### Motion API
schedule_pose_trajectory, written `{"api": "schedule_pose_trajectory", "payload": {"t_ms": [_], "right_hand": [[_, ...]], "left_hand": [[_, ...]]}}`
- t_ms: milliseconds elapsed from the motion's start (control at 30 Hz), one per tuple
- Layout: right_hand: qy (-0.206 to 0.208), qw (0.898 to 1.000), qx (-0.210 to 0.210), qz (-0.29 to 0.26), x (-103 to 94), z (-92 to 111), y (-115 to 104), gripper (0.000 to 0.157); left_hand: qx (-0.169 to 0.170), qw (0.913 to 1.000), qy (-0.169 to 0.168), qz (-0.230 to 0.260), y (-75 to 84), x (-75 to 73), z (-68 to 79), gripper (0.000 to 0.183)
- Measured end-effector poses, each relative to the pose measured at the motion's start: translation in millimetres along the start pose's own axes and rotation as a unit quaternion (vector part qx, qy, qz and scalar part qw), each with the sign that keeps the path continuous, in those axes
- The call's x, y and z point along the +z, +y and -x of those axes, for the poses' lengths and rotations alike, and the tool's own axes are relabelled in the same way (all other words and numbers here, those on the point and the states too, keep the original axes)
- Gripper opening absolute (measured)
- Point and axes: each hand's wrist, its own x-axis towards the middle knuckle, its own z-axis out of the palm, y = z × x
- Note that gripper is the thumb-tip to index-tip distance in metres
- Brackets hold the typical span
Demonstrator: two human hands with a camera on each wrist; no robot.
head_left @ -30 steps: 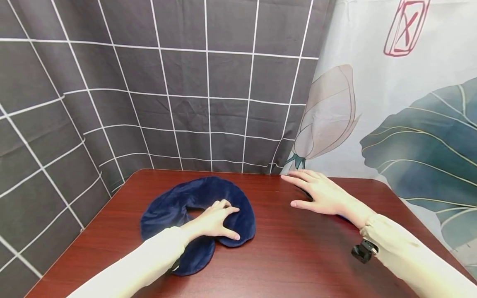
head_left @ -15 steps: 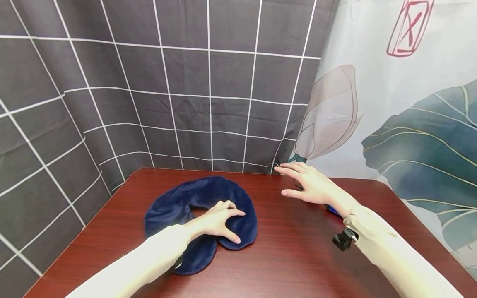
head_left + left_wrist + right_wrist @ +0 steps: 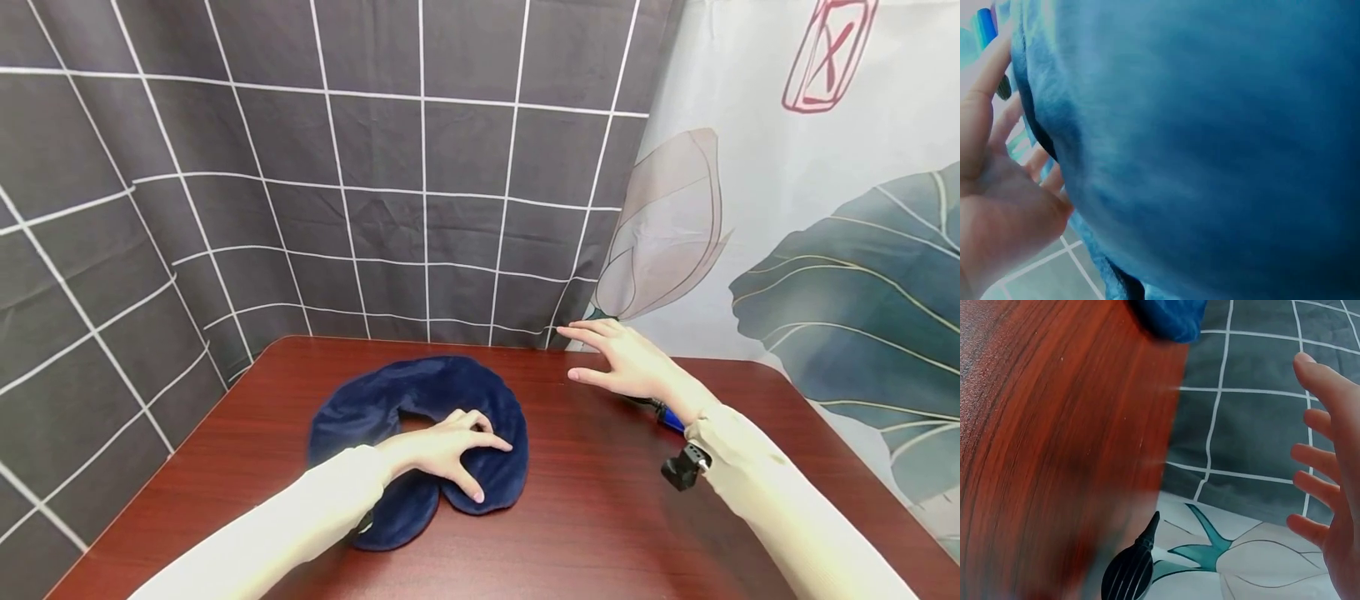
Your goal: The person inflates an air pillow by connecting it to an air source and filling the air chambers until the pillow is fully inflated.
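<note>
A navy plush U-shaped neck pillow [image 3: 431, 379] lies on the table with its gap toward me; the left wrist view is mostly filled by its fabric [image 3: 1197, 150]. My left hand [image 3: 442, 448] rests on the pillow's right arm, thumb and index finger spread apart, the other fingers slightly bent. In the right half, my right hand [image 3: 630, 367] hovers above the table with spread fingers, holding nothing. Beneath its wrist lies a blue-and-black item [image 3: 670, 417], partly covered by the forearm. The right wrist view shows its black ribbed oval end [image 3: 1129, 572] with a pointed tip.
The red-brown wooden table [image 3: 570, 517] has its far edge against a dark grey curtain [image 3: 375, 225] with white grid lines. To the right hangs a white curtain [image 3: 757, 183] printed with a bud and a large leaf. A small black camera [image 3: 685, 467] sits at my right wrist.
My left hand and the pillow have shifted slightly right and toward me. The right hand has moved a little up and to the left, uncovering more of the blue-and-black item.
</note>
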Motion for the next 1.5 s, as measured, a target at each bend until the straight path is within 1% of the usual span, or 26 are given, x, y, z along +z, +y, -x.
{"api": "schedule_pose_trajectory", "payload": {"t_ms": [133,367,533,667,833,967,1233,1333,1433,1500], "right_hand": [[-0.004,1.0,-0.002,0.002,2.3,-2,-1,0.067],[-0.006,1.0,-0.007,0.003,5.9,-5,0,0.068],[-0.009,1.0,-0.005,-0.001,7.4,-5,0,0.067],[-0.008,1.0,-0.004,-0.005,8.3,-6,-1,0.066],[0.0,1.0,-0.014,-0.012,12.4,-6,-2,0.063],[0.005,1.0,-0.022,-0.017,17.7,-5,0,0.059],[0.008,0.998,-0.028,-0.047,28.9,-8,5,0.051],[0.003,0.998,-0.027,-0.06,33.2,-9,8,0.049],[-0.002,0.997,-0.024,-0.071,35.5,-9,9,0.049],[-0.002,0.997,-0.021,-0.076,36.2,-9,10,0.049]], "left_hand": [[0.02,0.9994,-0.027,-0.003,3.2,0.3,-4.8,0.072],[0.037,0.9964,-0.076,0.0,11.9,0.6,-12.8,0.074],[0.055,0.9937,-0.097,-0.005,19.9,-1.2,-16.4,0.075],[0.074,0.9905,-0.116,-0.006,22.7,0.0,-17.9,0.075],[0.106,0.9846,-0.139,-0.002,25.7,2.3,-17.5,0.077],[0.122,0.9821,-0.142,-0.012,29.3,2.9,-16.1,0.078],[0.12,0.9812,-0.15,-0.019,30.3,3.4,-16.2,0.077],[0.112,0.9822,-0.15,-0.009,31.3,2.5,-15.6,0.074],[0.083,0.9863,-0.142,0.014,35.2,2.6,-15.7,0.066],[0.056,0.9907,-0.121,0.026,39.4,3.9,-16.1,0.057]]}}
